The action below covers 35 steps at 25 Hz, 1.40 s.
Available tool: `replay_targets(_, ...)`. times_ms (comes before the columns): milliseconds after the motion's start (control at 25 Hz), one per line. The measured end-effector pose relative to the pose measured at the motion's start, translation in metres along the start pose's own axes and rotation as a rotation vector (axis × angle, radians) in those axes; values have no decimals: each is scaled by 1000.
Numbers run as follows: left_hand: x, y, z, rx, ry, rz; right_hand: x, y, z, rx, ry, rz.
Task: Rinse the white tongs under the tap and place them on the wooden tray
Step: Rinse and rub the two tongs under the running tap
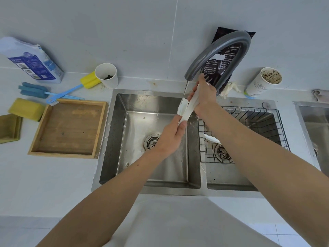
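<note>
two hands | white tongs (187,108) between both hands' fingers (181,128) | under tap (219,50)

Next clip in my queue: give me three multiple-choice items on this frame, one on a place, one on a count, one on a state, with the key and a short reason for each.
1. Where is the wooden tray?
A. on the counter, left of the sink
B. inside the wire basket
C. right of the tap

2. How many paper cups stand by the wall?
A. one
B. two
C. four

3. What is the state of the white tongs?
A. lying on the tray
B. held by both hands under running water
C. lying in the wire basket

Key: 1 A, it sits beside the sink. 2 B, one cup left of the tap, another right. 3 B, left hand and right hand grip them in the stream.
</note>
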State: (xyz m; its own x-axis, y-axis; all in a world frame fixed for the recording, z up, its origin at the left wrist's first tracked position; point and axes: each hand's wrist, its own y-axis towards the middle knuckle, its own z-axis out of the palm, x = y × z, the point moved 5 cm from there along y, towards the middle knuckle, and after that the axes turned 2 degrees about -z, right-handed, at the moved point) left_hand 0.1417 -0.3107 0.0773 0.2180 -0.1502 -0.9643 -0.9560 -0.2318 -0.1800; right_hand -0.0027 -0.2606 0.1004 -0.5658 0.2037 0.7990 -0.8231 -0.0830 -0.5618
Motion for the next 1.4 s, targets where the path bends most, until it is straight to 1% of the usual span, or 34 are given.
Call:
replay_targets(80, 2, 1, -5, -23, 47, 12, -1, 0, 1, 22, 7, 1)
replay_targets(120, 3, 1, -8, -42, 69, 10, -5, -2, 1, 60, -9, 11)
replay_targets(200, 8, 1, -14, -91, 77, 7, -17, -7, 4, 155, -69, 39)
replay_targets(280, 14, 1, -17, -114, 70, 23, -28, -13, 5, 208, -173, 38)
replay_targets(400, 21, 1, -13, -139, 109, 48, -32, -19, 10, 226, -316, -54)
replay_targets(520, 34, 2, -14, -222, 74, 11, -21, -12, 13, 166, -308, -102)
replay_targets(600, 36, 0, -14, -286, -13, -43, -15, -3, 9, 115, -249, -66)
replay_targets(680, 38, 0, -19, -345, -201, -186, -14, 1, 6, 131, -179, -24)
replay_targets(760, 44, 4, -21, -307, -452, -357, -19, 1, 3, 184, -136, 18)
replay_targets(800, 47, 5, -23, -260, -511, -391, -22, 0, 1, 210, -130, 37)
replay_targets(920, 52, 7, -32, -163, -482, -390, -30, -1, 0, 286, -135, 68)
replay_targets(1040, 57, 6, -36, -128, -453, -402, -39, -3, 1, 355, -236, 33)
replay_targets(1120, 67, 5, -39, -159, -427, -437, -48, -6, -1, 394, -305, 1)
replay_targets(1200, 81, 5, -45, -206, -387, -476, -60, -7, -8, 375, -415, -15)
replay_targets(1320, 98, 5, -51, -248, -322, -527, -91, -9, -24, 352, -644, 33)
replay_targets(1400, 110, 5, -53, -262, -254, -546, -115, -11, -34, 370, -721, 72)
